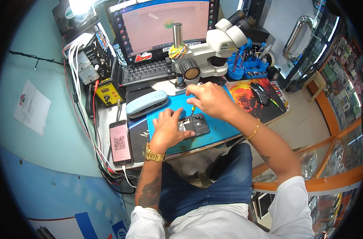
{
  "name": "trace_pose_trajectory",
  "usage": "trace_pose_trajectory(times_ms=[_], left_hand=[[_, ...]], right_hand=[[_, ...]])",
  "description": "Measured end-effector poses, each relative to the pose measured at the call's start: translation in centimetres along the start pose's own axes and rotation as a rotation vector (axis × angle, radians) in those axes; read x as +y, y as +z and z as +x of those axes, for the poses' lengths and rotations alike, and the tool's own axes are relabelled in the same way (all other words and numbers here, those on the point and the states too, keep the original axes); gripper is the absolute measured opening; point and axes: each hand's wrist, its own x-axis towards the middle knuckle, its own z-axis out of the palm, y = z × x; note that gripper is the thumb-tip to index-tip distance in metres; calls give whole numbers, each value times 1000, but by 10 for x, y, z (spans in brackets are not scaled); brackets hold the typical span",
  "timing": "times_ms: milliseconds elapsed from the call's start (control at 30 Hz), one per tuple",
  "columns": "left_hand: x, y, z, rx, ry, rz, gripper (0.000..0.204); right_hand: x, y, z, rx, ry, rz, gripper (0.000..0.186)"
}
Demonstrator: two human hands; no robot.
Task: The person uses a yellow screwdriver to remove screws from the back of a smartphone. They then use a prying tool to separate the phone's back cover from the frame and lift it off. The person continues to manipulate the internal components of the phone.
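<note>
Workbench, seen from left to right. At the wall hangs a white sheet; next to it, a yellow-fronted bench unit stands behind a pink-screened phone with a cable at its lower end. A blue glasses case lies beyond the left hand, whose digits spread over the left part of an opened dark phone; from here I cannot tell how firmly they grip. That phone lies on the blue mat, between the person's hands. The right hand pinches a slim yellow tool, tip down at the phone's far edge. Behind rises a white microscope; farther right, a black mouse.
</note>
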Motion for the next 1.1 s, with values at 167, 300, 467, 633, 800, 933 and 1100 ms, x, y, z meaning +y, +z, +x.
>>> trace_pose_trajectory(times_ms=[167, 300, 467, 633, 800, 933, 1100], left_hand=[[13, 7, 1, 103, -86, 35, 89], [8, 12, -7, 215, -16, -2, 76], [19, 26, -51, 411, 38, 185, 57], [45, 47, -79, 480, -20, 327, 65], [77, 75, -65, 566, -108, 320, 83], [87, 83, -62, 559, -184, 281, 85], [92, 90, -68, 588, -158, 253, 87]], right_hand=[[-11, 1, -1, 7, 8, -39, 20], [-10, 7, 0, 27, -27, -69, 20], [-11, 6, 1, 31, -15, -92, 20], [-12, 15, 5, 53, -94, -76, 23], [-13, 10, 4, 17, -67, -122, 30], [-20, 6, 5, 3, -53, -194, 30], [-12, 1, 1, 2, -29, -199, 29]])
